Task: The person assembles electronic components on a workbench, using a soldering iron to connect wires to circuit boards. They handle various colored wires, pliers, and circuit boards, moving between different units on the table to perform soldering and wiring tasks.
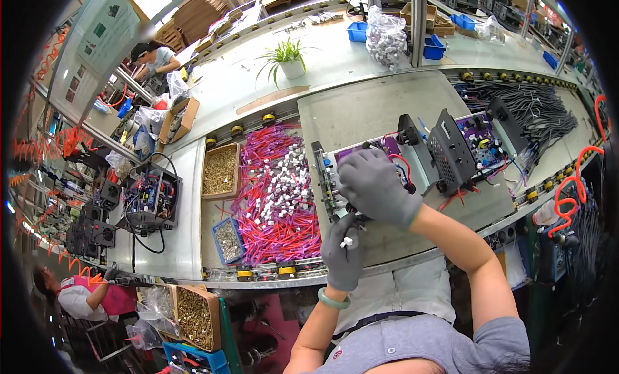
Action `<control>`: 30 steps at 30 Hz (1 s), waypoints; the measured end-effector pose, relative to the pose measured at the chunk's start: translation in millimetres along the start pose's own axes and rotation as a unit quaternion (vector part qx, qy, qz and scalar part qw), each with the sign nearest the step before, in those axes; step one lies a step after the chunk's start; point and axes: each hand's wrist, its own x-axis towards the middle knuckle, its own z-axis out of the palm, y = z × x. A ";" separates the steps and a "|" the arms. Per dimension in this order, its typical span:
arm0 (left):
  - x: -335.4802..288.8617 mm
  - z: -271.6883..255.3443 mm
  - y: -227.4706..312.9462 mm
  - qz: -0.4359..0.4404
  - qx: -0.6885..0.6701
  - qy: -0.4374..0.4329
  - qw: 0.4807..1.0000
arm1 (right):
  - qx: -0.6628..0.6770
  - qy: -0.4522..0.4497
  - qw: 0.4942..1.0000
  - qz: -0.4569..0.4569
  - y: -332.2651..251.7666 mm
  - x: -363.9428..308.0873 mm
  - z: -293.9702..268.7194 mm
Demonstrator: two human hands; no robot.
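My left hand (343,255), in a grey glove, is closed at the near edge of an open metal device housing (318,161). A small white plug connector (349,240) shows at its curled fingers. Over the left part of the same housing, my gloved right hand (377,184) is bent downward with its fingers drawn together; their tips and whatever they grip are hidden. A purple circuit board (390,144) and a red wire (405,163) lie beside that hand. To the right stands a second housing with a perforated black panel (449,148).
Left of the work board (316,110) lies a heap of red and purple wires with white connectors (277,187). A box of brass screws (221,171) and a blue tray of small metal parts (228,240) adjoin it. Black cables (541,113) lie far right; a coiled orange hose (567,206) hangs there.
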 end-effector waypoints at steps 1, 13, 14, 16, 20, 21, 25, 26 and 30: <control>-2.3 -2.5 0.3 0.000 0.003 0.006 1.000 | 0.023 0.032 0.999 -0.032 -1.4 -9.9 -8.5; 162.6 -16.1 7.2 0.259 0.254 -0.198 0.911 | 0.040 -0.065 0.996 -0.039 2.8 -47.0 -33.0; 171.8 -16.7 -6.4 0.216 0.240 -0.244 0.915 | 0.027 -0.097 0.994 -0.043 -0.6 -44.5 -35.2; 186.6 -13.7 -25.2 0.159 0.212 -0.269 0.926 | 0.085 -0.135 0.984 -0.083 0.6 -39.7 -36.5; 185.3 -4.7 -25.8 0.123 0.150 -0.284 0.939 | 0.085 -0.270 0.954 -0.102 -2.2 -57.5 -29.5; 177.2 -2.4 -32.2 0.130 0.132 -0.280 0.942 | 0.074 -0.273 0.953 -0.111 -1.2 -63.1 -25.4; 173.7 -10.5 -31.0 0.152 0.126 -0.254 0.947 | 0.010 -0.219 0.968 -0.125 -6.1 -47.8 -32.7; 175.6 -11.4 -28.3 0.142 0.143 -0.266 0.943 | 0.004 -0.172 0.977 -0.126 -5.0 -42.9 -31.7; 180.1 -13.8 -23.0 0.103 0.222 -0.304 0.921 | -0.035 -0.039 0.995 -0.088 -4.4 -24.2 -10.1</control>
